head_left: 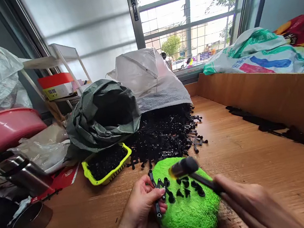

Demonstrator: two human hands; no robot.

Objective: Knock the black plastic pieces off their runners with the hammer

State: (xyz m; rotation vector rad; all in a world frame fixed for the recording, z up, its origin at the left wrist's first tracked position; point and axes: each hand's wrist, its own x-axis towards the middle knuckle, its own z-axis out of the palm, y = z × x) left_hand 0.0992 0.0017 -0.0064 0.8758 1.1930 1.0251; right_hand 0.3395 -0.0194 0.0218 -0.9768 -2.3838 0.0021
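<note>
My left hand (140, 202) pinches a black jointed plastic bracket (157, 207) over the left side of a green towelling pad (189, 216). My right hand (244, 197) is closed around the handle of a small mallet (186, 166). Its black head has a yellowish face and hangs over the pad's upper part, slightly blurred. Several small black plastic plugs (199, 189) lie loose on the pad, below and to the right of the mallet head.
Behind the pad, a heap of black plastic parts (163, 137) spills from a white sack (162, 90). To its left are a yellow basket (130, 151) of small black pieces and a dark green sack (87, 138). A brown cup (33, 221) and steel flask (26, 177) stand left. A wooden board (265, 94) edges the right.
</note>
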